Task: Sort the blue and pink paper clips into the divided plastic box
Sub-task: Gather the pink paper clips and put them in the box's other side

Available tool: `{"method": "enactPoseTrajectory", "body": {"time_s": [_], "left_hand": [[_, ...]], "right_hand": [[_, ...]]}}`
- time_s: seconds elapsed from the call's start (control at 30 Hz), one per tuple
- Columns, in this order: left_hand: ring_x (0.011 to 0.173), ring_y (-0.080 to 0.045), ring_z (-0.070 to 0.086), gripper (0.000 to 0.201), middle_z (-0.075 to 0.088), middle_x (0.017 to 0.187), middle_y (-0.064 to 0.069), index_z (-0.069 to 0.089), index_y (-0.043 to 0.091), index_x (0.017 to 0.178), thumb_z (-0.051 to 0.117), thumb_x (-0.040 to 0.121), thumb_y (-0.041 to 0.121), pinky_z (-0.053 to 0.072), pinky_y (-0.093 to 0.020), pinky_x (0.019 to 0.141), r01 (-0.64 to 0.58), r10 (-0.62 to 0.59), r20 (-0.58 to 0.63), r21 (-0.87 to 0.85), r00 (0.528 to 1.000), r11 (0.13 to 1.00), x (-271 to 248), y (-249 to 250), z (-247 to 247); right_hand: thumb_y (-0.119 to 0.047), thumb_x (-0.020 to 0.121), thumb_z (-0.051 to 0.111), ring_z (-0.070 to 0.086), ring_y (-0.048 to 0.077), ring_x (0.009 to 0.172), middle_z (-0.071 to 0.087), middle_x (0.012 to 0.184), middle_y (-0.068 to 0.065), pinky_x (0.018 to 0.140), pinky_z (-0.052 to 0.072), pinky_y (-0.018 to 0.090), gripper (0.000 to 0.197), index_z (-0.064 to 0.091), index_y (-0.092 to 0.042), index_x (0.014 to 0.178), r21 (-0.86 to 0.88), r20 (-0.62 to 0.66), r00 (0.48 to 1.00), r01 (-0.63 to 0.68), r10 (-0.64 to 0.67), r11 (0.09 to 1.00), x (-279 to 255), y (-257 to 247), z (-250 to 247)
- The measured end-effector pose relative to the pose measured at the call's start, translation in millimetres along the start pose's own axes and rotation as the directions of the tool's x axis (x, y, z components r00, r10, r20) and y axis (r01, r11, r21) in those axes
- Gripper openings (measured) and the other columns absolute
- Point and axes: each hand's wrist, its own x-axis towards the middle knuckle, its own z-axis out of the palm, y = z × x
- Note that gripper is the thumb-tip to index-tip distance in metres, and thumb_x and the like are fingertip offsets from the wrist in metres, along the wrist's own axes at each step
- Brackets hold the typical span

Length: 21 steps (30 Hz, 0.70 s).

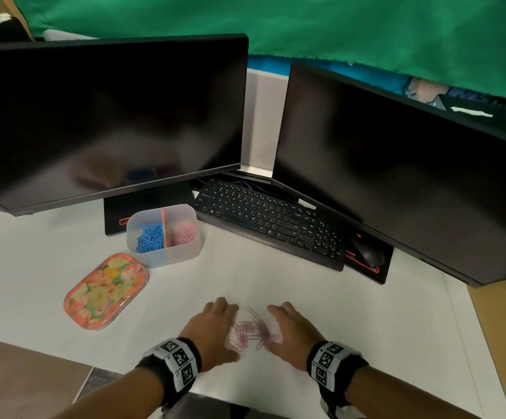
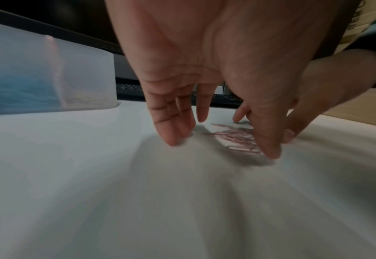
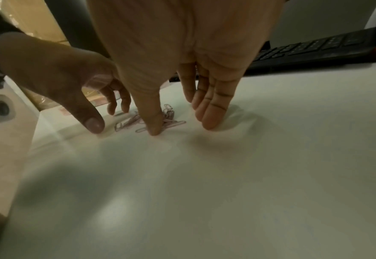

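Note:
The clear divided box (image 1: 163, 257) stands left of the keyboard, with blue paper clips (image 1: 150, 237) in its left compartment and pink paper clips (image 1: 186, 234) in its right. A small pile of loose pink clips (image 1: 251, 331) lies on the white table near me. My left hand (image 1: 226, 328) and right hand (image 1: 279, 328) flank that pile, fingers straight, tips down on the table. In the left wrist view, my left hand (image 2: 220, 142) brackets the pile (image 2: 238, 138) between fingers and thumb. My right hand (image 3: 181, 122) has its thumb on the clips (image 3: 128, 122). Neither hand holds a clip.
A floral lid (image 1: 105, 290) lies left of the pile, in front of the box. Two dark monitors (image 1: 109, 116) stand behind, with a black keyboard (image 1: 270, 222) and mouse (image 1: 366, 252) at the back right. The table's near edge (image 1: 143, 375) is close to my wrists.

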Motion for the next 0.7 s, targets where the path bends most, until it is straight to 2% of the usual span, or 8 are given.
{"method": "enactPoseTrajectory", "body": {"time_s": [0.07,0.17,0.23,0.33,0.43,0.53,0.63,0.7], "left_hand": [[0.118,-0.020,0.042,0.093,0.032,0.133,0.002,0.027,0.022,0.141,0.072,0.068,0.057,0.048,-0.036,0.094,0.017,-0.017,0.021,-0.014,1.000,1.000,3,3,3],[0.110,-0.020,0.050,0.076,0.039,0.125,0.001,0.036,0.019,0.134,0.072,0.074,0.049,0.048,-0.033,0.091,0.013,-0.012,0.013,-0.054,1.000,0.998,10,11,6],[0.104,-0.021,0.056,0.057,0.044,0.121,-0.001,0.044,0.016,0.128,0.066,0.082,0.042,0.048,-0.031,0.087,-0.009,0.009,-0.008,-0.060,1.000,0.998,13,11,5],[0.098,-0.023,0.060,0.036,0.047,0.115,-0.002,0.052,0.014,0.118,0.058,0.089,0.035,0.047,-0.030,0.081,-0.057,0.055,-0.025,-0.046,0.998,0.997,16,5,4],[0.100,-0.024,0.060,0.040,0.045,0.118,-0.001,0.052,0.016,0.122,0.062,0.087,0.034,0.048,-0.031,0.083,-0.059,0.059,0.000,-0.066,0.998,0.996,13,-4,1],[0.106,-0.024,0.057,0.053,0.040,0.126,-0.001,0.044,0.017,0.133,0.064,0.086,0.032,0.046,-0.031,0.087,-0.047,0.049,0.029,-0.067,0.998,0.997,10,-14,0],[0.106,-0.025,0.059,0.049,0.042,0.130,0.000,0.045,0.019,0.134,0.060,0.089,0.030,0.046,-0.031,0.088,-0.061,0.063,0.043,-0.056,0.997,0.997,10,-18,1],[0.106,-0.025,0.060,0.042,0.049,0.127,-0.001,0.050,0.019,0.132,0.058,0.091,0.027,0.046,-0.030,0.089,-0.062,0.065,0.033,-0.069,0.997,0.996,14,-16,4]], "right_hand": [[-0.039,0.080,0.068,0.049,0.021,0.119,0.035,0.133,0.000,0.098,0.045,0.031,0.081,0.024,-0.022,0.146,-0.015,0.042,0.999,0.017,-0.016,1.000,2,-2,-2],[-0.038,0.078,0.070,0.047,0.021,0.119,0.034,0.131,0.000,0.100,0.045,0.033,0.086,0.022,-0.023,0.148,-0.046,0.081,0.995,0.058,-0.054,0.997,13,-9,-2],[-0.035,0.080,0.068,0.051,0.020,0.113,0.038,0.125,-0.001,0.097,0.046,0.033,0.075,0.031,-0.023,0.145,-0.037,0.068,0.993,0.099,-0.097,0.994,19,-14,0],[-0.029,0.084,0.062,0.054,0.016,0.092,0.044,0.109,-0.002,0.086,0.050,0.032,0.046,0.051,-0.024,0.129,-0.017,0.034,0.981,0.193,-0.193,0.981,20,-16,4],[-0.026,0.086,0.061,0.055,0.016,0.091,0.046,0.109,-0.002,0.084,0.050,0.029,0.036,0.057,-0.020,0.122,0.002,0.054,0.974,0.222,-0.221,0.975,14,-11,3],[-0.028,0.086,0.063,0.057,0.019,0.102,0.043,0.120,-0.003,0.090,0.049,0.030,0.044,0.051,-0.022,0.128,0.013,0.049,0.985,0.162,-0.163,0.987,6,2,-2],[-0.027,0.087,0.061,0.053,0.018,0.112,0.040,0.129,-0.004,0.096,0.045,0.029,0.053,0.042,-0.022,0.137,-0.021,0.079,0.992,0.096,-0.094,0.995,-4,15,-4],[-0.026,0.088,0.059,0.053,0.017,0.113,0.044,0.128,-0.001,0.096,0.045,0.028,0.051,0.043,-0.020,0.136,0.001,0.072,0.994,0.076,-0.076,0.997,-4,17,-1]]}}
